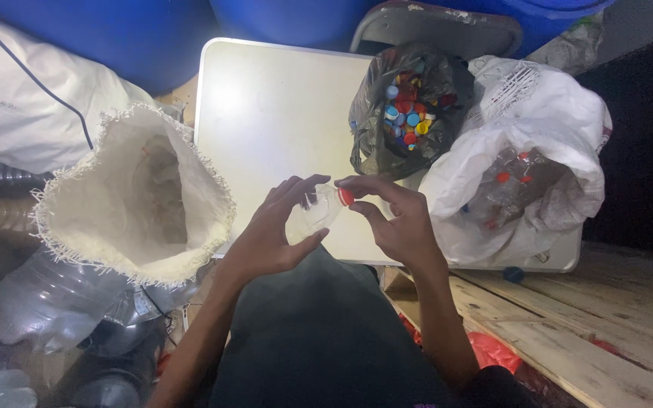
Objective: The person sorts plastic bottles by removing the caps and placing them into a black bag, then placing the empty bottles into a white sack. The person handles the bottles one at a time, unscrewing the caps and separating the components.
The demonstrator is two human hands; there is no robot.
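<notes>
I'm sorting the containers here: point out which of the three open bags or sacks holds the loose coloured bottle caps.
The dark plastic bag on the white table. The white plastic bag beside it holds clear bottles; the woven sack sits off the table's left edge.

Most of the clear plastic bottle (317,215) is covered by the left hand (273,234), and the fingers (364,185) of the right hand (402,227) hide part of its red cap (347,196). The inside of the white woven sack (134,200) sinks into shadow, so its contents cannot be told. The bottles in the white plastic bag (538,128) show only dimly through its opening. The blue barrels (115,38) are cut off by the upper edge. The table (266,113) is hidden on its right part under the bags.
</notes>
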